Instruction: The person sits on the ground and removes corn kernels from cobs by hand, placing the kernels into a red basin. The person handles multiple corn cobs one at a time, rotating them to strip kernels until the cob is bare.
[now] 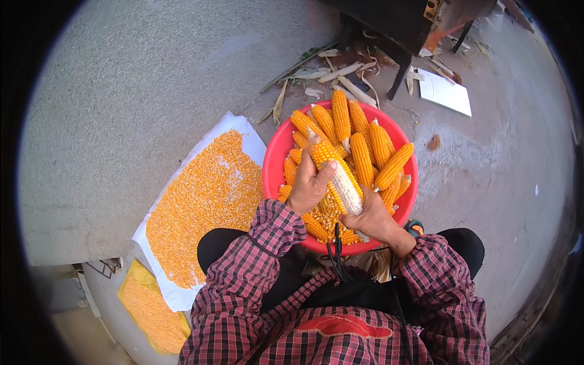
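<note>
A partly shelled ear of corn [341, 180] is held slantwise over a red plastic basin [272, 159], a strip of its pale cob bare on the side facing me. My left hand [311, 186] grips its upper part, the thumb lying on the kernels at the edge of the bare strip. Around the lower end my right hand [375, 216] is closed. Full yellow ears of corn [361, 159] fill much of the basin, several leaning on its far and right rim. Loose kernels [325, 214] lie between them, partly hidden under my hands.
Left of the basin, a white sheet [153, 255] bears spread corn kernels; a yellow sheet [186, 325] with more kernels lies nearer me. Husks and bare cobs [358, 90] litter the ground beyond the basin, beside a dark metal stand [401, 75]. A white board [445, 92] lies at the right.
</note>
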### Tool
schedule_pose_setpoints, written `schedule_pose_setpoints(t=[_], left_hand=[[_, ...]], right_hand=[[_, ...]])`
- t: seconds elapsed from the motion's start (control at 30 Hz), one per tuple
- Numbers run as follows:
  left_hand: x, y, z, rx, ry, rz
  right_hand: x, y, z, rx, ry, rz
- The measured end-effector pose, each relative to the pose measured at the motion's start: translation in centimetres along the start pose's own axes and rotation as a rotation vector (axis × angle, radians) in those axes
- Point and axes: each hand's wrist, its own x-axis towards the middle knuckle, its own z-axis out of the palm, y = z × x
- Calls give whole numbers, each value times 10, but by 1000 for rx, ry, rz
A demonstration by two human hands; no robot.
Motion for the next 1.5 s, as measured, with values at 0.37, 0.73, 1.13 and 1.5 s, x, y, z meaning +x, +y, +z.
schedule_pose_setpoints(t=[0.37,0.73,1.13,1.5], left_hand=[[1,0,-3,43,-82,26],[1,4,-5,68,-21,52],[3,5,-7,156,15,56],[1,12,2,-90,10,32]], right_hand=[[2,12,1,-17,18,-59],[0,0,-2,-325,58,-33],[-1,-7,0,-463,58,-23],[-1,5,-4,-297,42,-100]])
